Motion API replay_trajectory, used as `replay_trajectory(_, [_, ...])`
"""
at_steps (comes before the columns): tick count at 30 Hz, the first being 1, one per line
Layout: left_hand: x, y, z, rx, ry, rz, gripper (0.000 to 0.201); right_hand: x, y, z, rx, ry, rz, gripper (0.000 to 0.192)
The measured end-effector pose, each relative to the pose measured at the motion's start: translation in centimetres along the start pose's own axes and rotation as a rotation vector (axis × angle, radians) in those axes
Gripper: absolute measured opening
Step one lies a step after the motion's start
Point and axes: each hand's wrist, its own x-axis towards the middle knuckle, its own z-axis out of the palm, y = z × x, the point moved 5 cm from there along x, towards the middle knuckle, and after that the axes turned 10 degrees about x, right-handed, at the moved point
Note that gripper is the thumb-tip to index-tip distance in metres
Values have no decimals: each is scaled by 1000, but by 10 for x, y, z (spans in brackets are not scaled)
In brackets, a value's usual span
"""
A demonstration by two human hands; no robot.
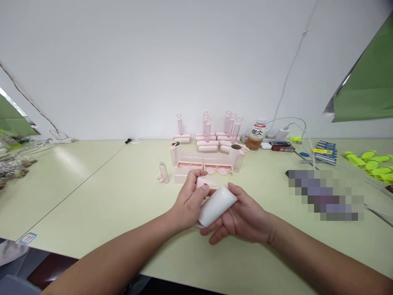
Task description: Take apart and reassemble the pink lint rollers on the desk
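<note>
White roll (pixel 216 209) lies tilted across the right hand (pixel 242 217), its fingers curled beneath; left hand (pixel 190 200) fingers pinch a pink piece (pixel 205 182) at the roll's 11 o'clock.

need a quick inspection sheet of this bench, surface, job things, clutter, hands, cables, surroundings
surface: pale green table, seam line on its left part
job's things: white roll held in both hands; small pink part at the left fingers
clutter: pink holders and pink trays behind the hands; drink bottle; notebook; yellow-green pieces far right
grippers: left hand closed on the roll's near end; right hand cradles it from below
cables: white cable and charger near the bottle
surroundings: white wall; green sheet upper right
</note>
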Motion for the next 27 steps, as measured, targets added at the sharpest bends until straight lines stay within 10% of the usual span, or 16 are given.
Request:
replay_trajectory(16, [-13,7,3,580,8,526,43,-3,-6,2,-13,49,-181,43])
replay_trajectory(27, [-4,20,-6,712,-125,498,36,-2,-7,-7,-120,262,-136,43])
